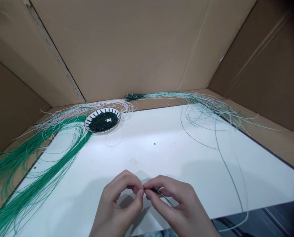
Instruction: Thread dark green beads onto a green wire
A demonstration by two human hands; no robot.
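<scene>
Bright, soft light, no hard source in view. The white board [147, 148] shows v. little glare, just a faint sheen. Diffuse grey shadows lie under the left hand [119, 200] & right hand [176, 204]. Cardboard walls [127, 49] evenly lit, darkening toward top R corner. Wide-angle warp stretches the edges, walls lean outward. Focus OK overall, fingertip detail a bit soft.
</scene>
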